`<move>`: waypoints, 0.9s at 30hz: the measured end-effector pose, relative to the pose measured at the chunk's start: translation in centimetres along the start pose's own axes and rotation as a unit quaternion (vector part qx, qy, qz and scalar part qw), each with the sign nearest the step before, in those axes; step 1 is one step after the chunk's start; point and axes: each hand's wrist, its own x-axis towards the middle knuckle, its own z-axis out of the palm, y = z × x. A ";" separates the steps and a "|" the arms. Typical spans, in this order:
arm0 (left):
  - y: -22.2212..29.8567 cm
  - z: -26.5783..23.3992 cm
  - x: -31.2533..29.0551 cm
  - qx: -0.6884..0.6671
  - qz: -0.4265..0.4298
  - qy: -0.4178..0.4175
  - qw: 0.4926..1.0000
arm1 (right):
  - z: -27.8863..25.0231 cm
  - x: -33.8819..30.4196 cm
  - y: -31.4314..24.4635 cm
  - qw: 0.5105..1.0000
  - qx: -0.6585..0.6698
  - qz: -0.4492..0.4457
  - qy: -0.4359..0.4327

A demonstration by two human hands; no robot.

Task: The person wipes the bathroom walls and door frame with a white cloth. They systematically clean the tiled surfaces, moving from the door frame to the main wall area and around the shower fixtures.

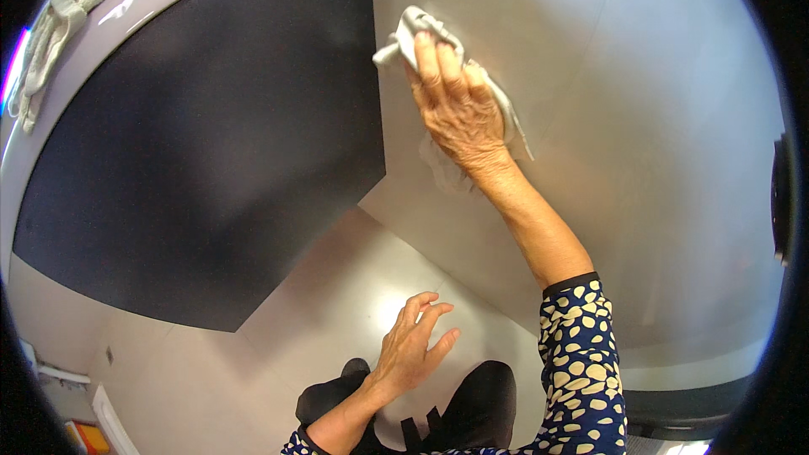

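Observation:
My right hand (459, 101) presses a white cloth (413, 29) flat against a pale, smooth upright panel (657, 160). Its fingers lie over the cloth, which is bunched at the fingertips and sticks out along the side of the palm. The dark face (211, 135) of a cabinet or similar furniture meets the panel just left of the cloth. Lower down, my left hand (411, 345) hangs in the air above the floor, its fingers apart and slightly bent, holding nothing.
At the far upper left a pale towel or cloth (80, 0) drapes over a white rounded edge (126, 13). A shiny light floor (337, 278) lies below. Dark-clad knees (484, 404) are at the bottom, and a black padded object (687, 409) stands at the lower right.

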 end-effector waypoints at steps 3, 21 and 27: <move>1.6 -0.5 0.0 0.006 -0.006 -0.001 1.000 | 0.1 -1.3 -1.4 0.999 -0.004 -0.021 -0.039; 16.7 -14.8 1.5 0.046 -0.037 -0.054 0.997 | -1.3 -7.5 -0.2 0.910 0.030 -0.288 -0.297; 16.5 -17.6 2.3 0.066 -0.023 -0.043 0.997 | -3.4 -13.4 -0.6 0.838 0.067 -0.402 -0.362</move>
